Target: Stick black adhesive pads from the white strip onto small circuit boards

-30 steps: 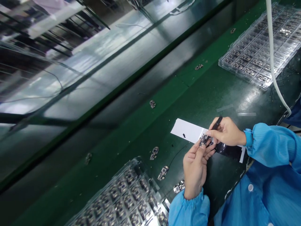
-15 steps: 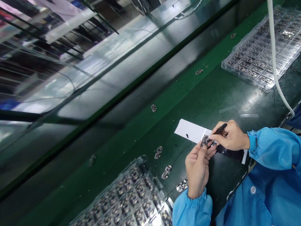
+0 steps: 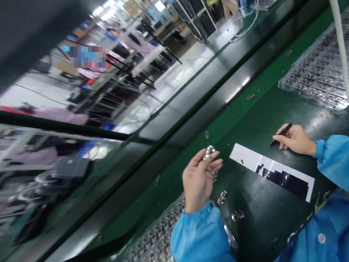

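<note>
My left hand (image 3: pixel 200 178) is raised over the green bench, its thumb and fingers pinching a small circuit board (image 3: pixel 209 152) with shiny metal parts. Off to the right, my right hand (image 3: pixel 297 140) is closed around slim black tweezers (image 3: pixel 283 134), whose pointed end angles down to the left. Between the hands lies a white backing sheet (image 3: pixel 242 151) with black film (image 3: pixel 293 183) on its right part and one small black piece near its left end. Neither hand touches the sheet. More boards, among them one board (image 3: pixel 222 197), lie near my left forearm.
A clear tray of boards (image 3: pixel 158 233) sits at lower left, partly behind my left sleeve. Another clear tray (image 3: pixel 311 78) is at upper right, crossed by a white cable (image 3: pixel 339 32). Loose boards, such as one board (image 3: pixel 250 96), lie along the bench's far strip.
My hands have parted. The left has moved up and left with the circuit board; the right has gone right with the tweezers, uncovering the backing sheet. The camera view has shifted.
</note>
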`<state>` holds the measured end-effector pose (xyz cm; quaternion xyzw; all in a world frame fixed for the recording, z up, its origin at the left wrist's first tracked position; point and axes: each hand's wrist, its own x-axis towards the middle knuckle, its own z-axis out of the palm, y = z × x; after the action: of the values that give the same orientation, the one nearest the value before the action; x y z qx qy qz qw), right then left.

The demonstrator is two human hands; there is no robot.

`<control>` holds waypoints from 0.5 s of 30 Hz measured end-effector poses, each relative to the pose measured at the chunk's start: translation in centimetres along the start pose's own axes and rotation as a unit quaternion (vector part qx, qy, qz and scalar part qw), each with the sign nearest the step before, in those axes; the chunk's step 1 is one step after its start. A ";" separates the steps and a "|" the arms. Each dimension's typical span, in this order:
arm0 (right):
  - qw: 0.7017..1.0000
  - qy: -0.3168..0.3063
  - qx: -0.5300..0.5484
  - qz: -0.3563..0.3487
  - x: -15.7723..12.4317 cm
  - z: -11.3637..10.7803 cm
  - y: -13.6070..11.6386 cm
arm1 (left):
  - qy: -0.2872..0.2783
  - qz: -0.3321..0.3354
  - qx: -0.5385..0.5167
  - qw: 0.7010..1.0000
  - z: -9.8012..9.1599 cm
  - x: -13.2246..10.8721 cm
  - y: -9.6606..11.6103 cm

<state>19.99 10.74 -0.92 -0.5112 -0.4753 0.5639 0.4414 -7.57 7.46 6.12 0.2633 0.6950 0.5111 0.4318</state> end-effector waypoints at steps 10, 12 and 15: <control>0.999 -0.024 -0.032 -0.035 -0.4 0.7 0.7 | 0.170 -0.060 0.237 0.955 -6.2 13.4 0.9; 0.998 -0.027 -0.040 -0.038 -0.5 0.8 0.7 | 0.184 -0.057 0.290 0.937 -7.4 13.7 1.8; 0.998 -0.030 -0.051 -0.037 -0.6 0.8 0.7 | 0.192 -0.036 0.364 0.911 -9.2 13.8 4.1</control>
<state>19.25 10.01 -1.50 -0.4982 -0.5347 0.5374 0.4209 -22.61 15.61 6.34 0.2737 0.9113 0.2478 0.1820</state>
